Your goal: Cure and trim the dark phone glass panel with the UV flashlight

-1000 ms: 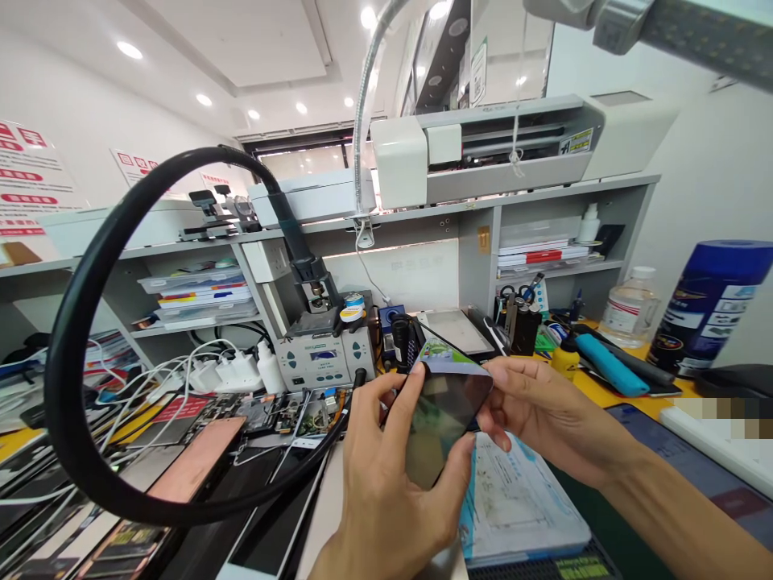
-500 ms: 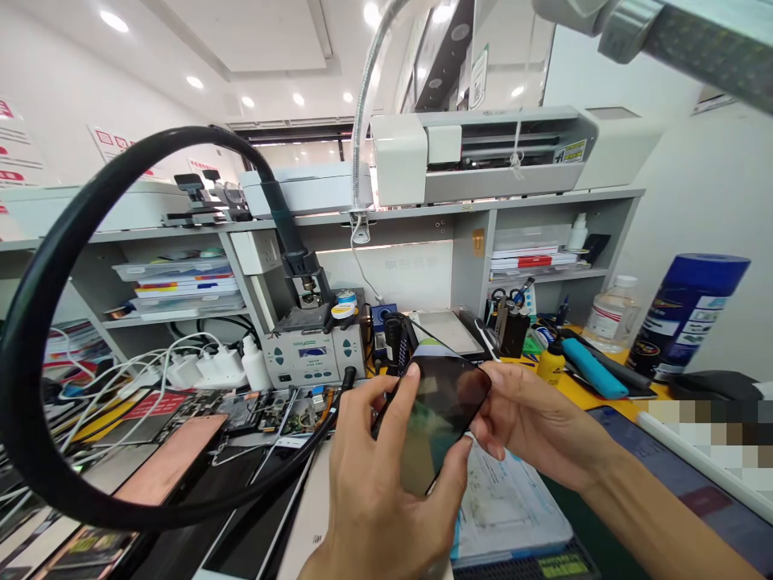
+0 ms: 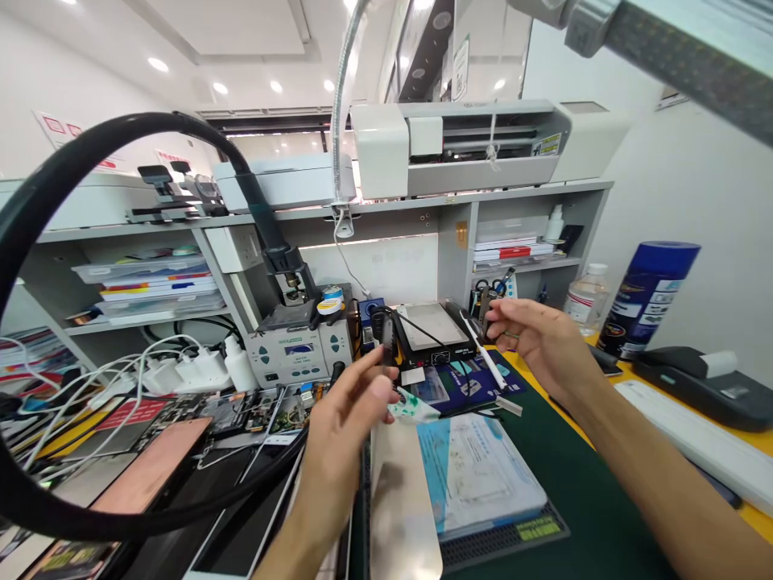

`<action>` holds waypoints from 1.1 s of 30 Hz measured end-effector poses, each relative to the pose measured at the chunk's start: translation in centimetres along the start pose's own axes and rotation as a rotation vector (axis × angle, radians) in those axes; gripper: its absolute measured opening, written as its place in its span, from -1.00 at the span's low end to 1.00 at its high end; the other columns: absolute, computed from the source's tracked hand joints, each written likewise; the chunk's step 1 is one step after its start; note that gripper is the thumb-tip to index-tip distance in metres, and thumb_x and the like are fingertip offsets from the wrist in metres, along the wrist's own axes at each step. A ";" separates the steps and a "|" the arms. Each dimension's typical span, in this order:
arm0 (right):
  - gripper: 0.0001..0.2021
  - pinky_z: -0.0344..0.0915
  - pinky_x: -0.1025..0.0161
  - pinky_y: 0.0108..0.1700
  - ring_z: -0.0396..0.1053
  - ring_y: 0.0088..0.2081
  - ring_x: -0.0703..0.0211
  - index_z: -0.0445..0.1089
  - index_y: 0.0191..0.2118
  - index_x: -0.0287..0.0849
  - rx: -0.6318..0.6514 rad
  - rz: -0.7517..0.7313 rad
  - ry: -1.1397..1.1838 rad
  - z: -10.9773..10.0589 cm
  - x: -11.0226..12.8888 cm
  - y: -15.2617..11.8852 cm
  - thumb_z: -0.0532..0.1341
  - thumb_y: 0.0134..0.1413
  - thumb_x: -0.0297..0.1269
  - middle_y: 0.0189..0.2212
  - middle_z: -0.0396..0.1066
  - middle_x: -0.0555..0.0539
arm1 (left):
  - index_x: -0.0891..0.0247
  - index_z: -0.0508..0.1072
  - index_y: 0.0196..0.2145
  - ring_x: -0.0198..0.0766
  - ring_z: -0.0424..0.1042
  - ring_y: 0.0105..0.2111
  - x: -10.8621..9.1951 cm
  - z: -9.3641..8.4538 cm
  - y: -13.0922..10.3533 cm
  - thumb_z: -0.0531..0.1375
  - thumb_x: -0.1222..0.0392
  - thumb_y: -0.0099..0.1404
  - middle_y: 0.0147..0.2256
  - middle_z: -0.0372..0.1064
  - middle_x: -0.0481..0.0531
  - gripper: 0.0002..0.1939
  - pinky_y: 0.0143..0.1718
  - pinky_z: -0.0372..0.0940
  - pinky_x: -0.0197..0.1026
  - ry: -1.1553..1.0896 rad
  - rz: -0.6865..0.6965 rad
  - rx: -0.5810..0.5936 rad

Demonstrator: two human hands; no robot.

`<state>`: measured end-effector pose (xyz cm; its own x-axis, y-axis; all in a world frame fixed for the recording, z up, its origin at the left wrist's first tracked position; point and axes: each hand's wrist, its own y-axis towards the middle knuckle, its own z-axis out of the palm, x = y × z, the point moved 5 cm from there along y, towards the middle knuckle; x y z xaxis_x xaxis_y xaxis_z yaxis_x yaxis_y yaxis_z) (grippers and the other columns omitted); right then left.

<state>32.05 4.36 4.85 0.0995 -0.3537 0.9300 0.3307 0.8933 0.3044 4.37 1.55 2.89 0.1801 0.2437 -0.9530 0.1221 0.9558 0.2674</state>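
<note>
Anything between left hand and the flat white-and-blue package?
Yes: a flat beige plate lies along the left edge of the package, between it and the left hand; a green-spotted white sheet is by its far left corner.

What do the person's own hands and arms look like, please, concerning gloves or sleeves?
The left hand and the right hand have no gloves. No sleeve covers the visible left forearm or right forearm, and no watch shows. Whether a ring is worn, I cannot tell.

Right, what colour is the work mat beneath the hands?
The work mat is dark green, best seen in the head view.
</note>
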 end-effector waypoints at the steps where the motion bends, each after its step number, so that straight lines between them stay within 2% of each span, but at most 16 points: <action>1: -0.61 0.31 0.39 -0.49 0.40 -0.40 0.27 0.48 -0.27 -0.20 -0.041 -0.009 -0.039 -1.0 -0.1 0.7 0.44 -0.11 0.00 -0.30 0.45 -0.08 | 0.30 0.50 0.10 -0.12 0.46 -0.23 0.1 0.1 0.2 0.26 -0.11 0.28 -0.09 0.51 0.21 -0.45 -0.27 0.36 -0.15 -0.129 -0.095 0.015; 4: -0.60 0.20 0.38 -0.56 0.30 -0.47 0.28 0.29 -0.46 -0.17 -0.089 0.012 -0.215 -3.2 -0.9 2.3 0.33 0.07 0.05 -0.47 0.31 -0.02 | 0.37 0.52 0.07 -0.13 0.48 -0.29 0.0 0.3 0.5 0.26 -0.05 0.28 -0.12 0.53 0.26 -0.48 -0.32 0.39 -0.15 -0.361 -0.263 0.047; 6: -0.62 0.21 0.37 -0.53 0.29 -0.48 0.29 0.27 -0.44 -0.19 -0.052 0.072 -0.390 -4.1 -1.5 2.7 0.26 0.23 0.00 -0.49 0.29 0.00 | 0.38 0.51 0.07 -0.11 0.49 -0.32 -0.1 0.3 0.7 0.23 0.01 0.29 -0.13 0.53 0.28 -0.51 -0.35 0.42 -0.13 -0.437 -0.300 0.083; 8: -0.71 0.33 0.34 -0.42 0.35 -0.43 0.29 0.37 -0.30 -0.25 0.047 0.172 -0.589 -4.6 -2.2 2.8 0.24 0.32 -0.10 -0.39 0.38 0.00 | 0.40 0.51 0.05 -0.09 0.49 -0.35 -0.1 0.2 0.9 0.21 0.04 0.30 -0.14 0.52 0.32 -0.53 -0.39 0.42 -0.10 -0.493 -0.303 0.126; 10: -0.77 0.45 0.23 -0.25 0.44 -0.29 0.22 0.43 -0.11 -0.26 0.178 0.304 -0.775 -5.1 -3.0 2.6 0.25 0.34 -0.16 -0.22 0.45 -0.06 | 0.40 0.50 0.05 -0.07 0.48 -0.36 0.0 0.0 1.2 0.19 0.05 0.29 -0.15 0.51 0.34 -0.53 -0.42 0.42 -0.08 -0.539 -0.296 0.157; 14: -0.69 0.47 0.04 -0.04 0.46 -0.06 0.05 0.40 0.08 -0.23 0.375 0.552 -1.020 -6.2 -4.4 1.7 0.25 0.34 -0.17 0.02 0.42 -0.15 | 0.35 0.46 0.11 -0.06 0.47 -0.36 0.3 -0.6 1.7 0.14 0.05 0.31 -0.14 0.51 0.33 -0.51 -0.43 0.42 -0.06 -0.558 -0.282 0.168; 18: -0.67 0.45 -0.01 0.01 0.44 -0.01 0.03 0.38 0.12 -0.21 0.440 0.673 -1.096 -6.4 -5.5 1.0 0.24 0.35 -0.17 0.06 0.40 -0.17 | 0.33 0.47 0.11 -0.04 0.47 -0.37 0.2 -0.7 1.7 0.14 0.09 0.31 -0.13 0.52 0.35 -0.53 -0.43 0.43 -0.04 -0.539 -0.281 0.128; 23: -0.68 0.45 0.02 0.01 0.44 0.00 0.01 0.40 0.10 -0.20 0.417 0.718 -1.077 -5.3 -6.8 0.4 0.25 0.34 -0.16 0.07 0.40 -0.16 | 0.33 0.50 0.05 0.01 0.49 -0.36 0.4 -0.7 1.6 0.16 0.11 0.29 -0.14 0.53 0.35 -0.58 -0.41 0.44 0.01 -0.529 -0.336 0.070; 26: -0.73 0.45 0.05 0.02 0.43 0.00 0.05 0.42 0.07 -0.14 0.450 0.748 -1.107 -5.0 -7.3 0.2 0.22 0.37 -0.16 0.08 0.40 -0.16 | 0.34 0.54 -0.01 0.05 0.52 -0.34 0.7 -0.9 1.6 0.16 0.10 0.27 -0.15 0.54 0.37 -0.60 -0.39 0.46 0.05 -0.517 -0.364 0.039; 33: -0.67 0.46 0.00 0.00 0.45 -0.02 0.03 0.38 0.12 -0.22 0.541 0.744 -1.191 -6.4 -6.4 0.8 0.25 0.35 -0.17 0.06 0.40 -0.17 | 0.35 0.53 0.01 0.06 0.53 -0.33 0.2 -0.6 1.4 0.10 0.09 0.34 -0.14 0.53 0.38 -0.60 -0.37 0.48 0.05 -0.511 -0.366 0.047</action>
<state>37.67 5.53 -2.22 -0.8030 0.4028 0.4392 0.1467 0.8479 -0.5094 3.98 2.99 2.96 0.5606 -0.2179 -0.7989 0.3043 0.9515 -0.0460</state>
